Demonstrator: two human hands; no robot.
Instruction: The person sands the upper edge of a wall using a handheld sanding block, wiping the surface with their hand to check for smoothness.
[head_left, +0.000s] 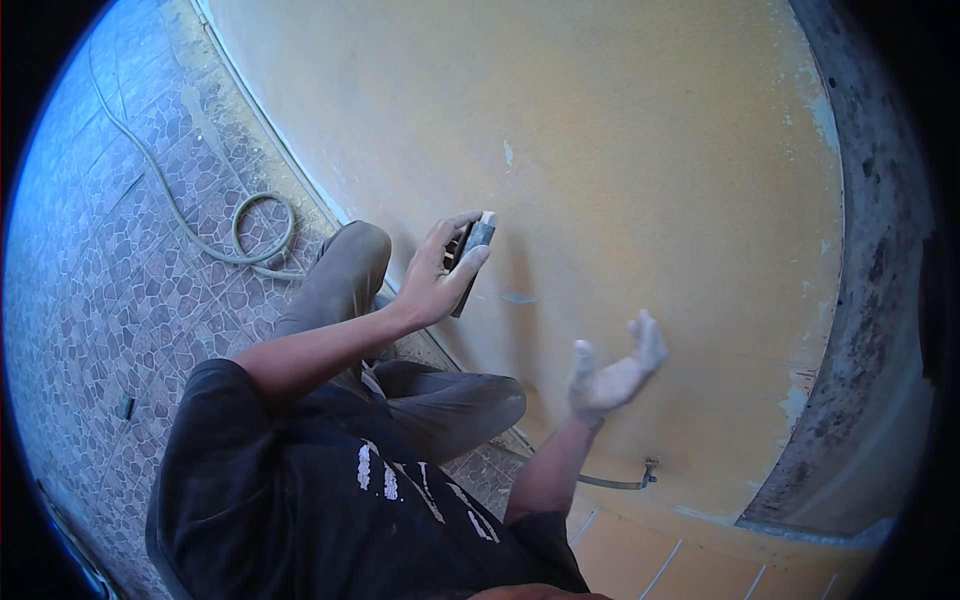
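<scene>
My left hand (439, 274) grips a dark hand-held block (475, 236) with a pale end, between thumb and fingers. It looks like a sanding block, but its working face is hidden. The block is held up before a yellow painted wall (637, 187), and I cannot tell whether it touches the surface. Farther right, my right hand (619, 375) is raised with nothing in it, thumb and fingers spread and slightly blurred. Pale dust coats its fingers. Small chipped patches (508, 153) show on the wall.
A hose (169, 191) curls over the stone-patterned floor tiles (112, 300) at left. On the right, a tap (649, 474) juts from the low wall with a hose attached. A small dark block (127, 406) lies on the floor behind me. My bent knees (360, 247) are near the wall.
</scene>
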